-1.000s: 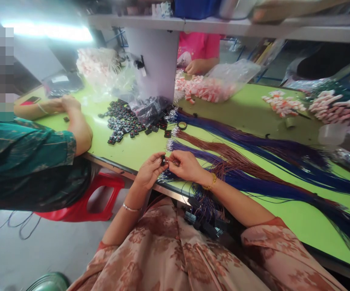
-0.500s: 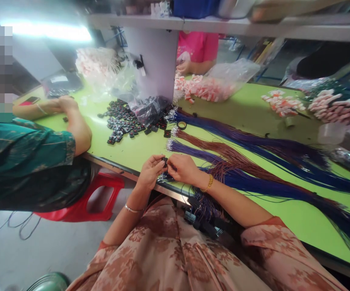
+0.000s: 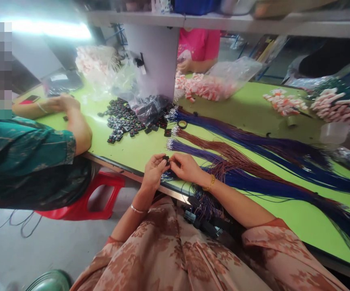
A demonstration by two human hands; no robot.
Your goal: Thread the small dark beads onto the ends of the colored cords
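Note:
Between the fingers of my left hand is a small black connector housing, held just above the table's near edge. My right hand is closed in a pinch right beside the housing; what its fingertips hold is too small to make out. Under my hands lie the tips of a blue wire bundle. Brown wires and purple wires with shiny terminal ends stretch across the table just beyond. Past my left hand is a pile of black connector housings.
A roll of black tape lies by the wire ends. Finished-looking black connectors hang over my lap. A co-worker's arm rests on the green table at left, above a red stool. Pink-white connectors lie at the back.
My left hand has shifted slightly right with the black housing, which now shows more clearly. My right fingers have moved a little, remaining pinched beside it.

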